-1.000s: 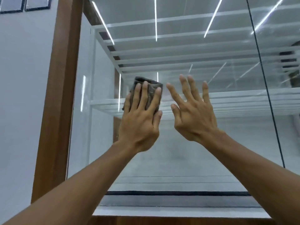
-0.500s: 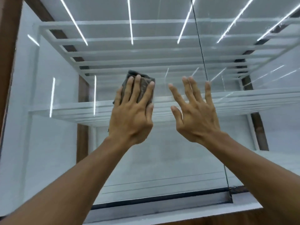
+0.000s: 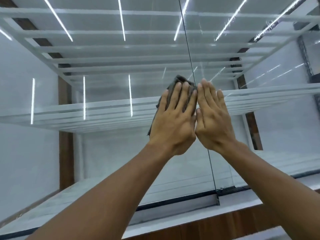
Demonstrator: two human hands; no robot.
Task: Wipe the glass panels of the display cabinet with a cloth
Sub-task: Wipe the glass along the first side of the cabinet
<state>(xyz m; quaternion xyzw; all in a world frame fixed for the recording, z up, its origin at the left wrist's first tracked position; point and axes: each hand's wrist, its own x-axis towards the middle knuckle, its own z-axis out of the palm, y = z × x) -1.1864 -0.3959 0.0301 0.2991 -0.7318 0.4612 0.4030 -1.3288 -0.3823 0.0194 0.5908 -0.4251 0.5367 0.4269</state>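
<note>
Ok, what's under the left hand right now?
A dark grey cloth, pressed flat against the glass panel by the left hand. Its top corner and left edge show; the rest, and the glass beneath it, is covered.

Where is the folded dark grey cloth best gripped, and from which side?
Likely its exposed upper corner, from above: the folded dark grey cloth lies flat on the glass panel under the left hand; the right hand blocks its right side.

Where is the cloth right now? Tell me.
Head view, near centre: the cloth is pressed to the glass panel under the left hand, just left of the vertical panel seam and the right hand.
</note>
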